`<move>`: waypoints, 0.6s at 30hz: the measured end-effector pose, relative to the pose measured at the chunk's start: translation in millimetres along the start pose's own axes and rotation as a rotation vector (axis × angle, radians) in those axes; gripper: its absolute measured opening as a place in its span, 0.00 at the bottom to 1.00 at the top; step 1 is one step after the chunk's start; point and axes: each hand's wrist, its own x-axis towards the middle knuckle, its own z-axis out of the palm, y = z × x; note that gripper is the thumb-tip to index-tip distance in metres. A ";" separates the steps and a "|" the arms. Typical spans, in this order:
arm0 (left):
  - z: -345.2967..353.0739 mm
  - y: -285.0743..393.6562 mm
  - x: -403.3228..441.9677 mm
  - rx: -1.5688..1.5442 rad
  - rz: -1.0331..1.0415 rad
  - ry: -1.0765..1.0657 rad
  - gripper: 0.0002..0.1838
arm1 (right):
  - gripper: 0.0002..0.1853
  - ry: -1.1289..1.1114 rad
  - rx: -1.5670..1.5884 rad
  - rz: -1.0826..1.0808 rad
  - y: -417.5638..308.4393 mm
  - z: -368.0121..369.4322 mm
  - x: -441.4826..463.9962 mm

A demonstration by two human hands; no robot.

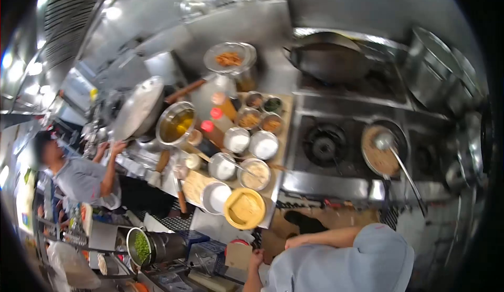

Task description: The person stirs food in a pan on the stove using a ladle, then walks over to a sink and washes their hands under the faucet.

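At the bottom, my left hand (256, 259) is raised in front of my grey shirt (336, 271). Its fingers look curled, and anything inside them is too small and blurred to make out. A beige box-like piece (238, 255) is just left of it. My right forearm reaches across the shirt, and my right hand (292, 241) is at its end with the fingers hidden. Above both hands, a yellow tub (244, 208) rests on the counter corner. On the stove at right, a pan (379, 164) of brownish food holds a ladle (386, 141), handle toward me.
A wok (328, 61) sits on the rear burner beside tall pots (433, 66). Steel bowls (264, 144) and red-capped bottles (212, 129) crowd the counter. At left, a co-worker (86, 176) reaches toward a large pan (140, 108). Green vegetables fill a pot (168, 247).
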 end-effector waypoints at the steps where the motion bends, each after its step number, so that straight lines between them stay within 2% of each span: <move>1: -4.6 7.4 -10.7 -0.160 0.002 -0.046 0.16 | 0.16 0.096 0.121 -0.046 5.7 20.0 -6.9; 2: -7.4 5.2 -21.8 -0.154 0.001 -0.096 0.16 | 0.16 0.120 0.148 -0.012 7.1 35.9 -22.4; 4: -9.3 6.0 -28.5 0.064 -0.139 -0.145 0.14 | 0.16 0.426 0.050 -0.038 -4.9 53.6 -49.8; 5: -7.0 9.3 -33.6 0.076 -0.119 -0.168 0.14 | 0.16 0.301 0.024 0.020 -17.8 44.1 -60.8; 7: -3.3 1.0 -48.8 0.084 -0.292 -0.229 0.13 | 0.17 0.343 0.052 0.043 -21.7 45.4 -73.8; 8: 2.4 -0.2 -57.7 0.104 -0.282 -0.266 0.13 | 0.17 0.355 0.068 0.058 -21.4 48.5 -85.3; 10: 16.9 -2.8 -70.3 0.140 -0.397 -0.241 0.11 | 0.16 0.409 0.080 0.112 -33.8 52.2 -115.4; 11: 25.4 -3.2 -73.4 0.158 -0.391 -0.258 0.11 | 0.16 0.563 0.150 0.060 -40.8 55.7 -130.8; 12: 31.1 -5.6 -78.1 0.291 -0.287 -0.261 0.13 | 0.15 0.713 0.219 -0.001 -49.3 59.6 -144.3; 14: 42.1 -17.3 -74.0 0.538 -0.068 -0.246 0.18 | 0.18 0.816 0.188 0.057 -57.9 61.6 -178.0; 15: 49.7 -26.0 -64.8 0.399 -0.065 -0.261 0.21 | 0.17 0.876 0.176 0.108 -64.9 62.3 -198.6; 16: 55.3 -10.7 -69.1 0.405 -0.057 -0.259 0.21 | 0.17 0.884 0.175 0.104 -70.2 63.1 -219.3; 18: 67.5 22.0 -73.0 0.398 0.028 -0.363 0.18 | 0.14 1.094 0.455 0.087 -74.7 65.9 -261.9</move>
